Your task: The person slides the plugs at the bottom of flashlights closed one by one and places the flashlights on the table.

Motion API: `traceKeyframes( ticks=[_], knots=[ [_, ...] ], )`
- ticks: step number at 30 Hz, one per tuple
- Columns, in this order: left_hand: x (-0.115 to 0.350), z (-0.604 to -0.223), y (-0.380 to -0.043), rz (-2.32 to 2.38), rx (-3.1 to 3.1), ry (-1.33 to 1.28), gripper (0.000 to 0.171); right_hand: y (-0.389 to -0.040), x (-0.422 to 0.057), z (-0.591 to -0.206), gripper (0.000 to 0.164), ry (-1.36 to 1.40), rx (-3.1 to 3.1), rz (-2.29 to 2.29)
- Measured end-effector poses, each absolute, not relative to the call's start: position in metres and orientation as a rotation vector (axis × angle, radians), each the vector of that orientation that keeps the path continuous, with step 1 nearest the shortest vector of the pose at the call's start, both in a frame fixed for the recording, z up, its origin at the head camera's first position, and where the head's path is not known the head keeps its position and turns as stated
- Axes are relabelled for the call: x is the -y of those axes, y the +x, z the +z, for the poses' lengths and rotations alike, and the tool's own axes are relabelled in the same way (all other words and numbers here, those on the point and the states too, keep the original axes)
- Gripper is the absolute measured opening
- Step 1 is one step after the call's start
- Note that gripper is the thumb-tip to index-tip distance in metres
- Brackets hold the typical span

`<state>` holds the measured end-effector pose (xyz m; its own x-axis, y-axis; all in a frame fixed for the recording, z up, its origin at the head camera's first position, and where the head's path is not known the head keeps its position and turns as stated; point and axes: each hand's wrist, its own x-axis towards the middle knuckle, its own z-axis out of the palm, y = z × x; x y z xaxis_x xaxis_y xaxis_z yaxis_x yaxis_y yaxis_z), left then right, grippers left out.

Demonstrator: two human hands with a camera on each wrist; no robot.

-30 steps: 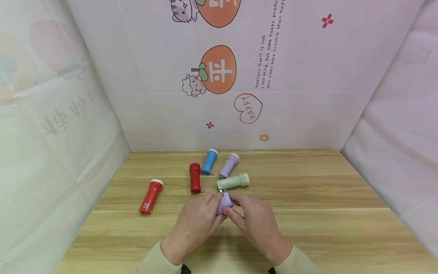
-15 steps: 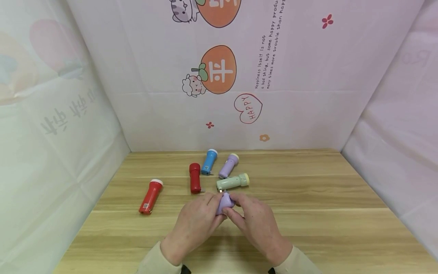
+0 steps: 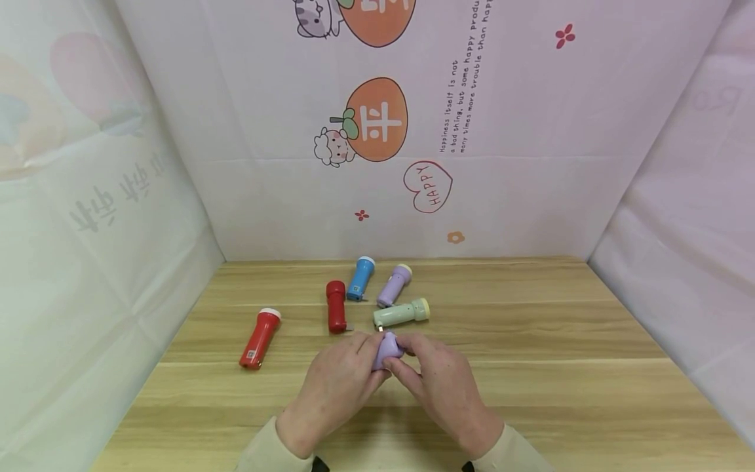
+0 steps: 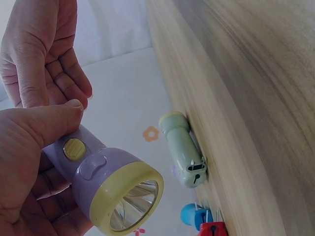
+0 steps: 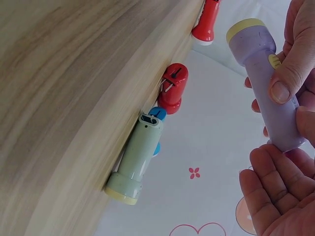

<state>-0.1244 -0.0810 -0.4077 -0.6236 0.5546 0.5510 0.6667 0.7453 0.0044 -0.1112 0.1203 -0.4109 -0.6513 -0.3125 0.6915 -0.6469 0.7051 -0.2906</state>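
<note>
My left hand (image 3: 336, 377) grips a purple flashlight (image 4: 88, 157) with a yellow rim and a yellow switch, the thumb lying along its body. The lens end faces forward and down in the left wrist view. At the tail end of the flashlight is my right hand (image 3: 445, 387), its thumb and index finger pinching that end. Several fingers of this right hand (image 5: 280, 196) are spread below the tail in the right wrist view. Just beyond both hands a green flashlight (image 3: 402, 314) lies on the table, a metal prong sticking out at its tail.
On the wooden table (image 3: 560, 380) lie a second purple flashlight (image 3: 394, 286), a blue flashlight (image 3: 361, 278), a dark red flashlight (image 3: 336, 308) and, farther left, a red one with a white rim (image 3: 260, 339). Printed white cloth (image 3: 507, 196) encloses the back and sides.
Both hands stay in practically the same place around the purple flashlight. A small bit at the far edge of its tail, seen earlier, no longer shows. The flashlights on the table have not moved.
</note>
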Motion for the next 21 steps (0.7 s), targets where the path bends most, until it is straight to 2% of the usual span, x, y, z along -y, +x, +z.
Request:
traceKeyframes(
  ticks=[21],
  knots=[
    [0.0822,-0.4100,-0.1241,-0.297,2.397,-0.921,0.052,-0.1128,-0.1194,-0.4118,0.038,0.750,2.266,0.699]
  ],
)
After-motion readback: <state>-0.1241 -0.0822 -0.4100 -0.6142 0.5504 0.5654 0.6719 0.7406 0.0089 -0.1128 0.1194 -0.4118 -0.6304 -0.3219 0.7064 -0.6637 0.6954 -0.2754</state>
